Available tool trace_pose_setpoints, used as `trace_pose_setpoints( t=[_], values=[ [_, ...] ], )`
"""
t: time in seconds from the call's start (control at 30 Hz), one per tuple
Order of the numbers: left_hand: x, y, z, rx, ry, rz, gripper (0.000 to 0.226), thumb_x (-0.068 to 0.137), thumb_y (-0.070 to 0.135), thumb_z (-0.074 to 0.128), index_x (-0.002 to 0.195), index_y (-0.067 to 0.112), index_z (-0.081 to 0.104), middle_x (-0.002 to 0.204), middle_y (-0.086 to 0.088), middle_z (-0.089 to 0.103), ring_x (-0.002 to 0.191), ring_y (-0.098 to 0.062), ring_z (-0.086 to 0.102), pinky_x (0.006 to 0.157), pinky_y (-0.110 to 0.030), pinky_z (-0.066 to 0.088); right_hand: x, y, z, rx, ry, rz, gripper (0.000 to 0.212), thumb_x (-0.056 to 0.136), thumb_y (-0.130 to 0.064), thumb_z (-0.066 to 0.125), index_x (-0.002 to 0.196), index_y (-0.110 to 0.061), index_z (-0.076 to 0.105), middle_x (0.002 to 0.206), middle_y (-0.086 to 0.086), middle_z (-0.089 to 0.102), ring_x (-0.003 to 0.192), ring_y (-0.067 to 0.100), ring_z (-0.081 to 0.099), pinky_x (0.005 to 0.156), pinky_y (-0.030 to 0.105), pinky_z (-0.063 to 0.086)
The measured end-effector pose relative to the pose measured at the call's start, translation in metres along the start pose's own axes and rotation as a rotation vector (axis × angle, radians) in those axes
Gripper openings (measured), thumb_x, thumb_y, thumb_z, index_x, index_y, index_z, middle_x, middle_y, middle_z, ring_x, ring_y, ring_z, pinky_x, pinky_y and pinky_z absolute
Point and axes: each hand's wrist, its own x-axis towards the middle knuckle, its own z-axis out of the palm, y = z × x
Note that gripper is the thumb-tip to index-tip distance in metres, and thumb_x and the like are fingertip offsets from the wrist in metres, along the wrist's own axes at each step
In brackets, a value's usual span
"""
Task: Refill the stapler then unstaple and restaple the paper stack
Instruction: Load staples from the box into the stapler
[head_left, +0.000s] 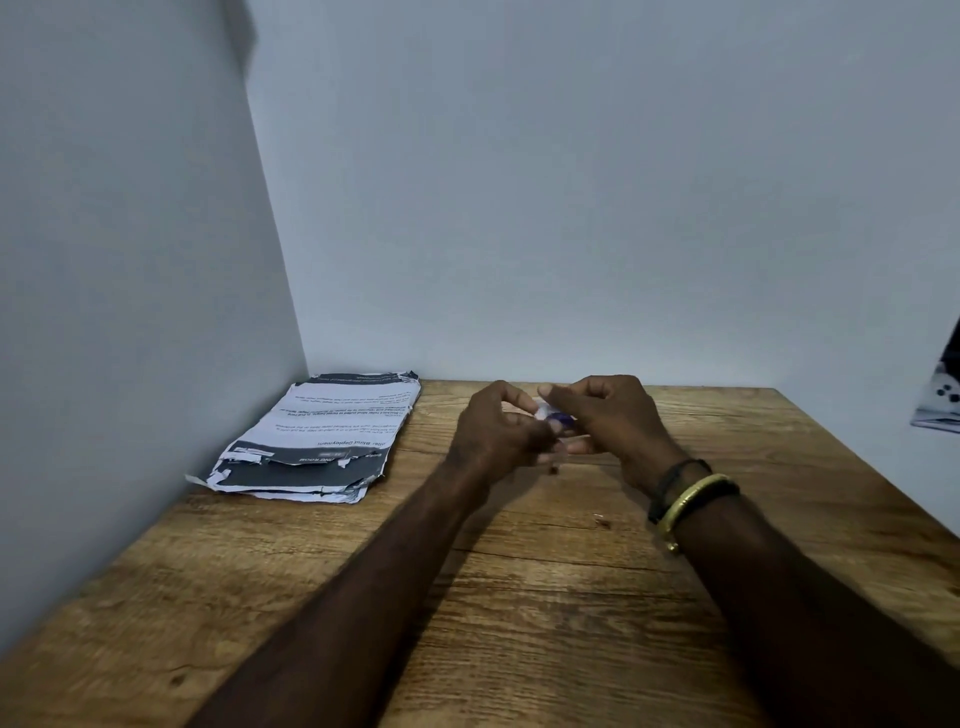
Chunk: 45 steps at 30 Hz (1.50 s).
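Observation:
My left hand (498, 431) and my right hand (613, 421) meet over the middle of the wooden table (519, 597), fingers curled around a small purple and white object (558, 418), most of it hidden by the fingers. Whether it is the stapler or a staple box I cannot tell. A stack of printed paper (317, 441) with torn, ragged near corners lies flat at the far left, against the wall and apart from both hands. A tiny dark speck (555, 471) lies on the wood just below my hands.
White walls close the table at the left and the back. A dark and white printed sheet (943, 395) hangs at the right edge of view. Black and yellow bands (688, 496) circle my right wrist.

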Motion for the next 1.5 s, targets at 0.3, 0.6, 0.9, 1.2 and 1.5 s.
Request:
trace_pose_setpoints(
  t=[0.3, 0.6, 0.9, 1.2, 1.5],
  values=[
    [-0.003, 0.001, 0.006, 0.216, -0.091, -0.032, 0.018, 0.086, -0.010, 0.059, 0.098, 0.003, 0.058, 0.091, -0.028, 0.075, 0.084, -0.042, 0.075, 0.069, -0.039, 0.061, 0.009, 0.001, -0.019, -0.029, 0.016, 0.074, 0.021, 0.075, 0.010, 0.080, 0.082, -0.009, 0.073, 0.088, 0.018, 0.076, 0.082, 0.029, 0.075, 0.072, 0.038, 0.063],
    [0.008, 0.002, -0.017, 0.713, 0.282, 0.148, 0.005, 0.079, 0.022, 0.071, 0.081, 0.026, 0.070, 0.084, 0.005, 0.076, 0.090, -0.017, 0.071, 0.081, -0.028, 0.052, 0.013, 0.017, -0.031, -0.384, 0.058, 0.047, 0.024, 0.078, 0.006, 0.069, 0.083, -0.017, 0.076, 0.096, 0.013, 0.076, 0.087, 0.033, 0.075, 0.077, 0.044, 0.065],
    [0.009, -0.007, -0.016, 1.102, 0.139, 0.034, 0.044, 0.076, 0.048, 0.081, 0.108, 0.018, 0.076, 0.112, -0.005, 0.075, 0.108, -0.025, 0.067, 0.093, -0.039, 0.055, -0.002, 0.006, -0.018, -0.799, 0.005, -0.126, 0.023, 0.085, -0.008, 0.064, 0.090, -0.023, 0.080, 0.105, 0.003, 0.077, 0.101, 0.028, 0.069, 0.087, 0.038, 0.058],
    [0.008, -0.016, -0.014, 1.109, 0.183, 0.057, 0.033, 0.080, 0.045, 0.076, 0.097, 0.017, 0.078, 0.095, -0.004, 0.077, 0.095, -0.024, 0.069, 0.079, -0.031, 0.053, -0.012, -0.001, 0.005, -0.994, -0.246, -0.245, 0.010, 0.082, -0.031, 0.077, 0.075, -0.024, 0.079, 0.083, -0.004, 0.076, 0.084, 0.021, 0.070, 0.067, 0.031, 0.054],
    [0.008, -0.016, -0.014, 1.114, 0.197, 0.105, 0.028, 0.083, 0.039, 0.074, 0.102, 0.019, 0.077, 0.101, -0.004, 0.076, 0.100, -0.025, 0.068, 0.081, -0.032, 0.051, -0.007, 0.001, -0.001, -0.816, -0.271, -0.331, 0.015, 0.074, -0.016, 0.083, 0.065, -0.025, 0.075, 0.058, -0.016, 0.068, 0.065, 0.001, 0.065, 0.059, 0.025, 0.048]
  ],
)
